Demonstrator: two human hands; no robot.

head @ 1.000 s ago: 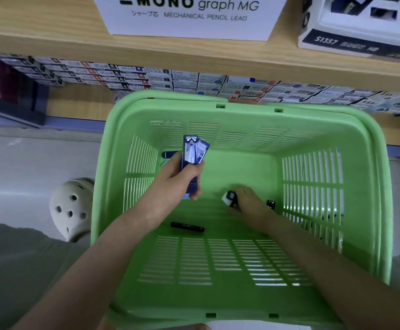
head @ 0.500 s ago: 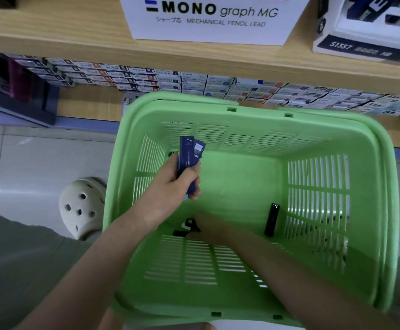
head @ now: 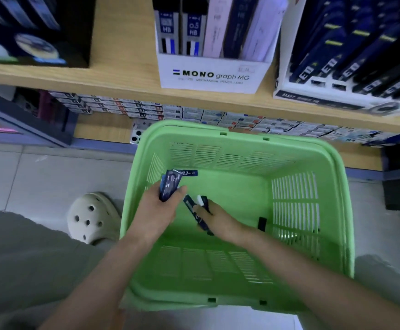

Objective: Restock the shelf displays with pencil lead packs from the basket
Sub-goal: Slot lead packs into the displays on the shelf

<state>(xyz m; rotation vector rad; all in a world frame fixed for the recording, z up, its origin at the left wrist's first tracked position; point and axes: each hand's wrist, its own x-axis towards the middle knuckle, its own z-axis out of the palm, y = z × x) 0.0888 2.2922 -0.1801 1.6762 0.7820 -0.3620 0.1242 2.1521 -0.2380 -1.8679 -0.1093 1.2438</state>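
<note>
Your left hand (head: 157, 211) grips a loose fan of lead packs (head: 170, 185) inside the green basket (head: 189, 126), your right hand (head: 218, 219) pinches slim packs (head: 195, 211); passing them over may spill the fan back into it

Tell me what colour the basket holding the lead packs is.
Light green plastic with slotted walls; the basket shows best in the head view.

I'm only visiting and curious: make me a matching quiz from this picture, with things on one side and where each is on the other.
1. MONO box
2. black pack
3. white shoe
4. blue packs

a. held in the left hand
b. on the shelf
c. on the floor tiles
d. loose in the basket

Pairs: 1-b, 2-d, 3-c, 4-a.
</note>
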